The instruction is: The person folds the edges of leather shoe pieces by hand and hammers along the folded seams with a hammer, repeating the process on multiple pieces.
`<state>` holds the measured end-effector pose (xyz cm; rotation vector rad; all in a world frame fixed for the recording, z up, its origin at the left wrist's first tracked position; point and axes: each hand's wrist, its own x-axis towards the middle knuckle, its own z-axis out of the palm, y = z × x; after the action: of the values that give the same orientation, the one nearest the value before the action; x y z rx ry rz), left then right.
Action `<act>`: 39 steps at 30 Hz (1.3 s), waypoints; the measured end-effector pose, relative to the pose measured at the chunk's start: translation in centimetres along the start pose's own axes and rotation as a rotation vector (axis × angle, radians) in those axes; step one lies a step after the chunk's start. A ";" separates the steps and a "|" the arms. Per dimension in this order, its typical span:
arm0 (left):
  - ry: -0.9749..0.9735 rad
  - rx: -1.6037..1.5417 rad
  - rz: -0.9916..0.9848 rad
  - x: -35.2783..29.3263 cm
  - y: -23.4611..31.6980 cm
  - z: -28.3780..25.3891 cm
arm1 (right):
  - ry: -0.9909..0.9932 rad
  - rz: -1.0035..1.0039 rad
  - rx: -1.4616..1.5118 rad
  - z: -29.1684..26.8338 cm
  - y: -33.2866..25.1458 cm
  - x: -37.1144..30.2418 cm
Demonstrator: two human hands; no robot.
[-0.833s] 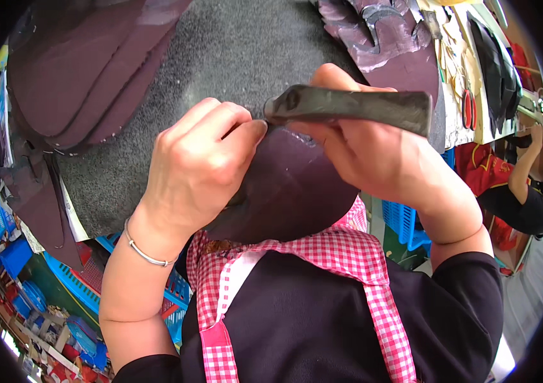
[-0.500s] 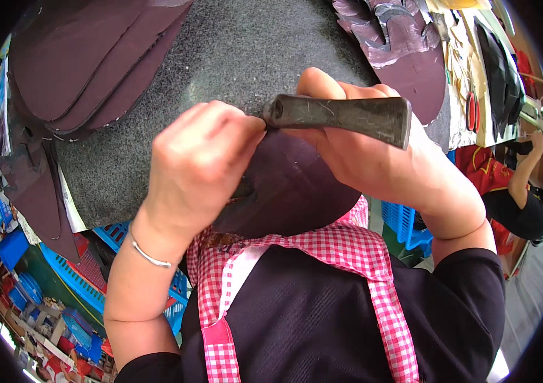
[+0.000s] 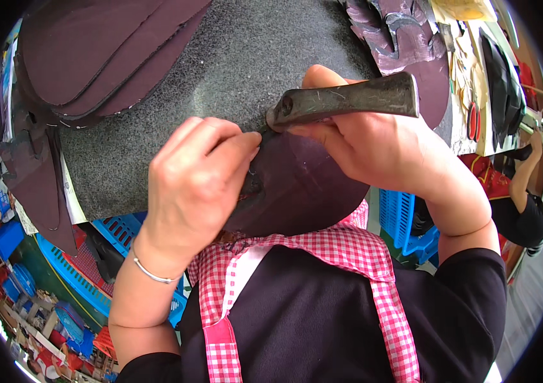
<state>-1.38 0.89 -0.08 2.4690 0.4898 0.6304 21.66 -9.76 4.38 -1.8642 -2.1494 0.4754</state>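
Observation:
My right hand [image 3: 377, 143] is wrapped around a hammer [image 3: 351, 99] with a dark, worn metal head; its handle is mostly hidden by the hand. The round face of the head is down at the edge of a dark maroon leather piece [image 3: 303, 185]. Beside that face, the thumb and forefinger of my left hand [image 3: 195, 179] pinch the edge of the same piece. The leather lies on the grey speckled slab [image 3: 239, 57] and hangs over its near edge toward my apron. Whether the face touches the leather is unclear.
Large maroon leather pieces [image 3: 93, 45] lie stacked at the far left, with more cut pieces [image 3: 421, 70] at the far right. Red-handled scissors [image 3: 474, 121] rest beyond those. Blue plastic baskets [image 3: 399, 217] stand below the slab. Another person's arm [image 3: 523, 169] shows at the right.
The hammer head has tilted, its far end now higher, and sits slightly farther right. My left hand has lowered a little, its fingers still pinched at the leather's edge.

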 end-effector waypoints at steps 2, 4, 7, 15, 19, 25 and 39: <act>0.024 0.065 0.041 -0.2 0.7 0.4 | 0.041 -0.014 0.039 -0.5 0.1 0.3; 0.042 0.140 -0.002 -1.0 1.4 0.4 | -0.028 -0.025 0.024 -0.8 -1.2 0.5; 0.050 -0.099 -0.165 -1.6 0.4 -0.1 | -0.055 -0.057 -0.102 -0.5 -1.6 0.9; 0.158 -0.022 -0.228 -2.1 2.8 1.2 | -0.013 -0.114 0.003 0.5 -1.3 0.9; 0.059 0.069 -0.229 -0.3 2.2 0.9 | 0.106 -0.091 0.233 0.6 1.5 0.8; -0.180 0.090 0.181 5.9 -1.7 0.6 | 0.127 -0.010 0.202 -2.0 1.5 -2.6; -0.062 0.130 0.232 5.1 -0.6 1.5 | 0.074 -0.004 -0.363 -0.8 1.1 -2.5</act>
<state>3.49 3.04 0.10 2.6839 0.2277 0.6270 23.34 -12.07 4.77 -2.0184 -2.3084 0.0105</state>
